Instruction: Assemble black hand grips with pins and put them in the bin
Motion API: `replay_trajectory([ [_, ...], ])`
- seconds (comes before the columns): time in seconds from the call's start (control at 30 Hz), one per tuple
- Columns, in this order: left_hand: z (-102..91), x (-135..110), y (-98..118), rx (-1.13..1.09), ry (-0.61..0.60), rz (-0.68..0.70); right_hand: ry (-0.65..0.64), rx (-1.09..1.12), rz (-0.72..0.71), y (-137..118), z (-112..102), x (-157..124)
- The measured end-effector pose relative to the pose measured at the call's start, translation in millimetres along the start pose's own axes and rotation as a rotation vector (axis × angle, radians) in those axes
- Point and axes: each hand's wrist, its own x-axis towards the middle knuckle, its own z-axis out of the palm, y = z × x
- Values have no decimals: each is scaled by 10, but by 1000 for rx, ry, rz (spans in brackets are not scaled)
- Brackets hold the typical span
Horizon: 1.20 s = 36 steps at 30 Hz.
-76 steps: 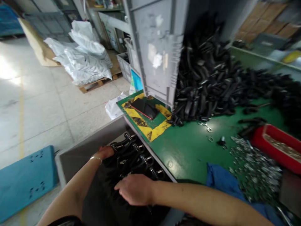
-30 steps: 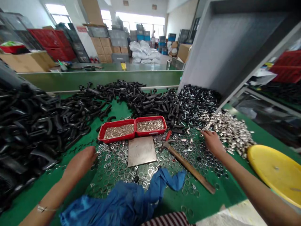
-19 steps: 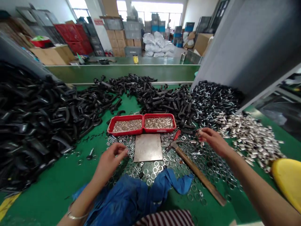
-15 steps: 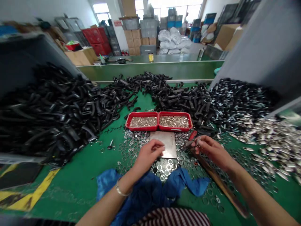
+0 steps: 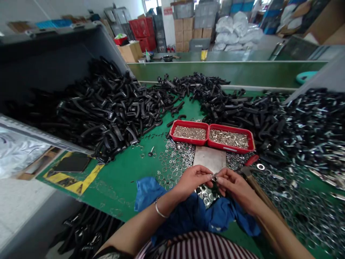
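Green table (image 5: 118, 183) mostly covered around the metal plate (image 5: 208, 158). Black parts (image 5: 113, 104) heaped beyond and left of the plate, judged unworked. Grey bin (image 5: 51, 210) seen nearer and far left of it; black pieces (image 5: 83, 233) with shiny bits held inside, probably done. Blue cloth (image 5: 148, 192) laid nearer than the plate, red trays (image 5: 188, 140) set just beyond, hammer (image 5: 258, 187) right of it. At its near edge, a small metal piece (image 5: 213, 178) is pinched by fingertips of left hand (image 5: 192, 180) and right hand (image 5: 234, 185), judged unfinished; much loose stock left.
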Motion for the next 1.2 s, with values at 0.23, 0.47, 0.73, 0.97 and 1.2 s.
replay_trajectory([
  [0.23,-4,-32,-122,13,-54,117,-49,324,210,116,-52,-23],
  [0.47,-76,-139,-115,751,-3,588,63,88,113,48,8,100],
  [0.73,-1548,-299,464,1509,165,511,162,-799,-274,-44,-185,-59],
  [0.97,-2884,-268,1311,2074,243,195,299,-306,-105,78,-67,-82],
  [1.2,-2882,-34,1289,2069,348,238,465,8,-149,216,44,84],
])
